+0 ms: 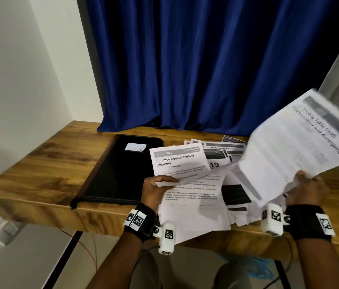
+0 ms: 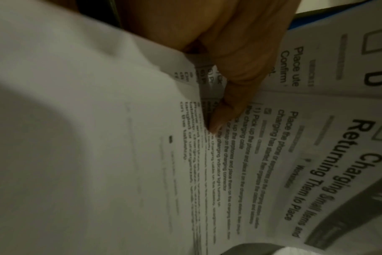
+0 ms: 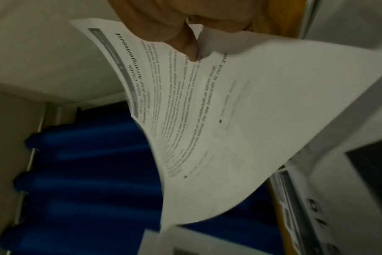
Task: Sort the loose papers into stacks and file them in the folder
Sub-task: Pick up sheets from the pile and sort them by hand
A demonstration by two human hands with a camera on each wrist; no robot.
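Blue curtain (image 1: 206, 63) behind bench (image 1: 45, 163). Black folder (image 1: 120, 170) closed, left of loose papers (image 1: 197, 207) overhanging front edge. Left hand (image 1: 156, 190) pinches "Shoe Counter" sheet (image 1: 180, 163); right hand (image 1: 306, 190) grips raised, blurred sheet (image 1: 302, 142).

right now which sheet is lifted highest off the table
The blurred tablecloth sheet held by the right hand; the Shoe Counter sheet stays lower.

Bare wooden table (image 1: 39, 163) lies open at the frame's left, beside the closed black folder (image 1: 120, 170). Loose papers (image 1: 216, 163) crowd the centre and right; a blue curtain (image 1: 206, 69) walls off the back edge.
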